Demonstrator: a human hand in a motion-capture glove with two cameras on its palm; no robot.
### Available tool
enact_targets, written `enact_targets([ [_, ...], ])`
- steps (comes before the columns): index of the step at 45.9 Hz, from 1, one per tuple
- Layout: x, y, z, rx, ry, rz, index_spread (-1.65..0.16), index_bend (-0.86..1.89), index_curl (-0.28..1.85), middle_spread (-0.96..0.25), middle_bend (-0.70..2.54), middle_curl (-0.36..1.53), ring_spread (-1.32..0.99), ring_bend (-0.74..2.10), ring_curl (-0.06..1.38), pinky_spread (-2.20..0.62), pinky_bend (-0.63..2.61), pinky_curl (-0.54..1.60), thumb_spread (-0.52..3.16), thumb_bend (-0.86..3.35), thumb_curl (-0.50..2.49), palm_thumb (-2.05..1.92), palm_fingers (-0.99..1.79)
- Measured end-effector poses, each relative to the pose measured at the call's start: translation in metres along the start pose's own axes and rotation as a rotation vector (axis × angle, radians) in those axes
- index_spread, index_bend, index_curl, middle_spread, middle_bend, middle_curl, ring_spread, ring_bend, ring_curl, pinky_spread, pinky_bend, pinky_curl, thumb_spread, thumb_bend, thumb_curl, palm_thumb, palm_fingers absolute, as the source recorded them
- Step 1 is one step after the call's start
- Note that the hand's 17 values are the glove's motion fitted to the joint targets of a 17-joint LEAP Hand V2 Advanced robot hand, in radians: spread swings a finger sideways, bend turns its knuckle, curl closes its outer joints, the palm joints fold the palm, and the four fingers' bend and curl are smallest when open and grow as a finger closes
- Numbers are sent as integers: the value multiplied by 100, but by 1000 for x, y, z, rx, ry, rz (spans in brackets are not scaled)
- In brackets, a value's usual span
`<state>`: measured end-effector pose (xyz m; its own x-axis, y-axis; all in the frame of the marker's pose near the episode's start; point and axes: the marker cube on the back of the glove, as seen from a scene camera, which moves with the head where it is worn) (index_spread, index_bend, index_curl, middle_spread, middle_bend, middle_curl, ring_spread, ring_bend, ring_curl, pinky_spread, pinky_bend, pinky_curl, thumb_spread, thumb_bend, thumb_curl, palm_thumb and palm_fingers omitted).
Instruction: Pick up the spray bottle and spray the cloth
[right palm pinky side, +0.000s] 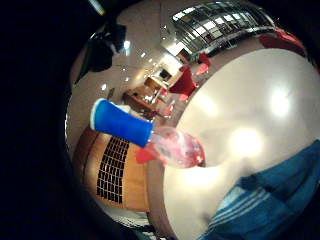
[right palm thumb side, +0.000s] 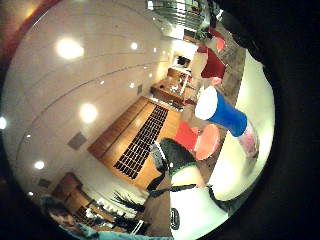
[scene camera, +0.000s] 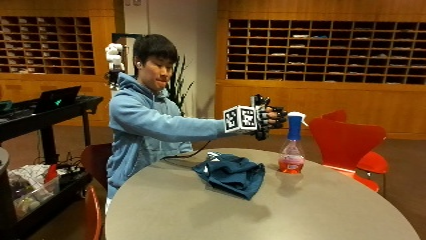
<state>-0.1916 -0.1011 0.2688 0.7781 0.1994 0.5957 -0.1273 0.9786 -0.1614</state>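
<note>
Going from left to right across the round table (scene camera: 200, 210): the dark blue cloth (scene camera: 231, 174) lies crumpled on the tabletop below my outstretched forearm, nearer my body than my hand is. My gloved right hand (scene camera: 267, 121) is raised at about chest height, well above the cloth, with nothing in it. The fingers look loosely bent toward the bottle, though I cannot tell exactly how wide they are spread. Just beyond the fingertips, on the far side from me, stands the spray bottle (scene camera: 291, 144), upright on the table, near my hand but apart from it. Its blue neck and white trigger head are level with my hand, and its clear body with reddish liquid sits lower, below hand height.

From my palm, the bottle (right palm pinky side: 145, 137) shows whole and unheld, with the striped blue cloth (right palm pinky side: 272, 195) lying to one side of it on the table.

I judge the bottle to be light, since only the lower part holds liquid, and rigid smooth plastic, so it may slip or tip if I knock the top. The best hold looks to be round the blue neck just under the head, with a finger free for the trigger. The cloth is soft and will stay put.
</note>
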Motion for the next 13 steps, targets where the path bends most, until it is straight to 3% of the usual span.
enact_targets([
  [13, -18, 24, -59, -19, -72, -83, -26, 12, 29, -13, 28, 43, -10, 41, 39, 6, 33, 35, 93, -3, 42, 58, 61],
])
